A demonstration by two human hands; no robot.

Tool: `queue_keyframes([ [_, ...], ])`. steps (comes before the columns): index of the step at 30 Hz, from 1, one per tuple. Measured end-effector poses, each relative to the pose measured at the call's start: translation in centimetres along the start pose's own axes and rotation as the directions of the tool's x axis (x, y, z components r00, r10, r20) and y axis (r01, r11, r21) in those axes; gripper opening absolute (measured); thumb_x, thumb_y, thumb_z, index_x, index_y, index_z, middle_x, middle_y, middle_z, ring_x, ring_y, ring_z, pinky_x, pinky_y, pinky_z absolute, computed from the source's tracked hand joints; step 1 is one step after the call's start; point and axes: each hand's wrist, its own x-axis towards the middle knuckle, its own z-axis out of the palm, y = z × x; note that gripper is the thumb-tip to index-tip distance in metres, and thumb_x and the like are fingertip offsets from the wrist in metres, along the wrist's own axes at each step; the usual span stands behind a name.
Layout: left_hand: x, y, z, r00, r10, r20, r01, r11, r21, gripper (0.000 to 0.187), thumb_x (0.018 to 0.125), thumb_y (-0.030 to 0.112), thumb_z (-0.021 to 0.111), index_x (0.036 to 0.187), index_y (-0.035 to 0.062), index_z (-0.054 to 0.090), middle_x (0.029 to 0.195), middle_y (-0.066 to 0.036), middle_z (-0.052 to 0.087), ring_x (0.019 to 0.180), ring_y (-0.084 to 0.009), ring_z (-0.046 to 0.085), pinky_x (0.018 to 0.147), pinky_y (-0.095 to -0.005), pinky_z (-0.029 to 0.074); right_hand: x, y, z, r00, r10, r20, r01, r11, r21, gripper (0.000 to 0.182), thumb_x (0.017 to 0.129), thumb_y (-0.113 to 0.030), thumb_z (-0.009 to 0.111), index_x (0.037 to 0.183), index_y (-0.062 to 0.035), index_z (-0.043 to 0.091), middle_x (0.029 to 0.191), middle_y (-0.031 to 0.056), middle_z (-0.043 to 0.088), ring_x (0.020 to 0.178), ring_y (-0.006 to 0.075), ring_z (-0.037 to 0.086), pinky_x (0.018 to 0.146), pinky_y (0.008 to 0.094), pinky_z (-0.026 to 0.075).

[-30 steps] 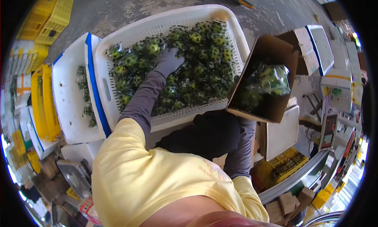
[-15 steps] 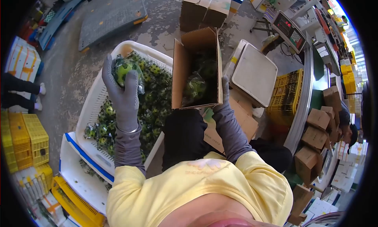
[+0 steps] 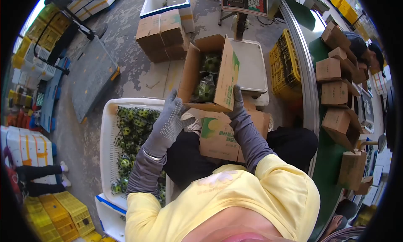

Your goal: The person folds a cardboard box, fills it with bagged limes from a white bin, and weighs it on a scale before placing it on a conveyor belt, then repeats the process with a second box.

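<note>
An open cardboard box is tilted in front of me, with green fruits in clear plastic bags inside. My right hand, in a grey glove, grips the box at its right side; part of the fingers is hidden. My left hand, in a grey dotted glove, is beside the box's lower left corner. Its fingers are spread and it holds nothing. Below and left of it stands a white crate of bagged green fruits, partly covered by my left arm.
A platform scale with a lit display stands behind the box. Taped cartons and a white foam box are farther back. At right are a yellow crate and a green conveyor with several open cartons. Flattened cardboard lies below.
My left hand has let go of the bagged fruit and moved right, from above the crate to beside the box. More bagged fruit shows in the box. The camera view has turned.
</note>
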Motion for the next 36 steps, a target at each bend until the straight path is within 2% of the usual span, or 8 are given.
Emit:
queue_keyframes([
  [6, 11.1, -1.1, 2.8, 0.996, 0.089, -0.019, -0.081, 0.961, 0.264, 0.076, 0.086, 0.013, 0.059, 0.150, 0.0090, 0.019, 0.133, -0.015, 0.045, 0.115, -0.0235, 0.051, 0.096, -0.0367, 0.043, 0.4, -6.6, -2.1, 0.931, 0.339, -0.138, -0.357, 0.758, -0.546, 0.051, 0.088, -0.015, 0.062, 0.133, 0.0006, 0.044, 0.128, 0.0153, 0.054, 0.116, 0.0314, 0.056, 0.098, 0.0478, 0.049],
  [9, 19.3, -3.1, 3.5, 0.985, 0.167, 0.039, -0.156, 0.776, 0.611, 0.080, 0.080, 0.008, 0.058, 0.149, 0.0075, 0.019, 0.132, -0.017, 0.048, 0.114, -0.0269, 0.051, 0.100, -0.0333, 0.038, 2.2, -7.6, -4.4, 0.960, 0.188, -0.210, -0.253, 0.903, -0.347, 0.061, 0.078, -0.012, 0.073, 0.132, -0.0001, 0.045, 0.129, 0.0147, 0.054, 0.119, 0.0333, 0.054, 0.100, 0.0510, 0.046],
  [13, 26.7, -5.6, 5.5, 0.990, 0.073, 0.119, -0.139, 0.483, 0.864, 0.076, 0.079, 0.003, 0.053, 0.148, 0.0075, 0.024, 0.131, -0.019, 0.050, 0.115, -0.0274, 0.050, 0.100, -0.0311, 0.038, 2.9, -8.4, -7.6, 0.852, 0.383, -0.357, -0.473, 0.856, -0.210, 0.051, 0.085, -0.019, 0.064, 0.130, -0.0007, 0.047, 0.122, 0.0138, 0.058, 0.113, 0.0294, 0.058, 0.090, 0.0440, 0.051],
  [15, 28.9, -9.0, 5.4, 0.989, 0.013, 0.145, -0.140, 0.372, 0.918, 0.074, 0.079, 0.001, 0.051, 0.148, 0.0092, 0.025, 0.133, -0.020, 0.049, 0.121, -0.0286, 0.048, 0.102, -0.0323, 0.037, 2.4, -5.9, -15.1, 0.881, 0.434, -0.187, -0.471, 0.775, -0.420, 0.047, 0.089, -0.029, 0.063, 0.125, -0.0014, 0.053, 0.115, 0.0140, 0.063, 0.108, 0.0269, 0.061, 0.091, 0.0421, 0.051],
  [16, 30.0, -11.5, 4.6, 0.981, 0.139, 0.135, -0.190, 0.554, 0.810, 0.071, 0.080, 0.001, 0.048, 0.147, 0.0096, 0.026, 0.135, -0.022, 0.047, 0.124, -0.0300, 0.047, 0.104, -0.0329, 0.035, 1.8, -5.8, -14.8, 0.867, 0.450, -0.215, -0.497, 0.753, -0.431, 0.046, 0.089, -0.032, 0.062, 0.123, -0.0018, 0.056, 0.114, 0.0139, 0.064, 0.107, 0.0259, 0.062, 0.091, 0.0414, 0.051],
  [19, 27.9, -11.2, 6.1, 0.949, 0.228, 0.219, -0.309, 0.519, 0.797, 0.069, 0.080, 0.001, 0.045, 0.146, 0.0084, 0.026, 0.137, -0.025, 0.045, 0.128, -0.0355, 0.044, 0.108, -0.0340, 0.032, -0.3, -8.0, -3.8, 0.742, 0.453, -0.494, -0.620, 0.744, -0.250, 0.045, 0.091, -0.038, 0.062, 0.119, -0.0027, 0.060, 0.112, 0.0137, 0.066, 0.101, 0.0237, 0.065, 0.089, 0.0398, 0.052],
  [27, 28.0, -11.3, 4.7, 0.971, 0.195, 0.137, -0.237, 0.846, 0.478, 0.076, 0.086, 0.017, 0.067, 0.147, 0.0020, 0.024, 0.141, -0.023, 0.040, 0.127, -0.0287, 0.043, 0.106, -0.0365, 0.034, -1.3, -10.1, 1.1, 0.850, 0.417, -0.322, -0.524, 0.734, -0.432, 0.028, 0.093, -0.027, 0.061, 0.105, -0.0023, 0.064, 0.096, 0.0124, 0.069, 0.085, 0.0210, 0.068, 0.075, 0.0329, 0.055],
  [36, 27.7, -9.2, 4.5, 0.988, 0.112, 0.102, -0.149, 0.842, 0.518, 0.078, 0.090, 0.037, 0.063, 0.148, 0.0024, 0.023, 0.137, -0.016, 0.045, 0.122, -0.0219, 0.046, 0.098, -0.0330, 0.037, -2.8, -12.7, 2.9, 0.884, 0.332, -0.328, -0.466, 0.579, -0.669, 0.019, 0.093, -0.021, 0.061, 0.099, -0.0026, 0.064, 0.089, 0.0087, 0.068, 0.080, 0.0164, 0.066, 0.072, 0.0298, 0.054],
])
